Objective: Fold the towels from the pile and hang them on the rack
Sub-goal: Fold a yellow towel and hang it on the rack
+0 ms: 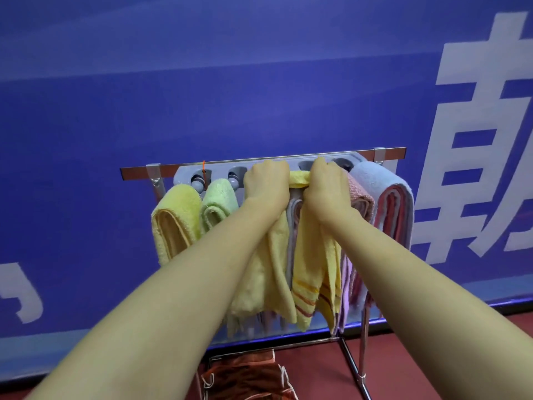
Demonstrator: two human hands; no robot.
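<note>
Gripping the yellow striped towel (307,264) at its top fold, the left hand (266,184) and right hand (326,187) curl tightly around it; it drapes over the rack (389,152), between green towel (217,203) and pink towel (360,197).

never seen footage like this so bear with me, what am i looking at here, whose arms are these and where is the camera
No machine here: a person wears one camera on the head, looking forward and down, so both bare arms are theirs. The left hand and right hand grip the top of a striped yellow towel at a metal rack before a blue wall. Already hanging there: a plain yellow towel and a green towel on the left, a pink towel and a blue towel on the right. Something orange lies below the rack; I cannot tell what.
</note>
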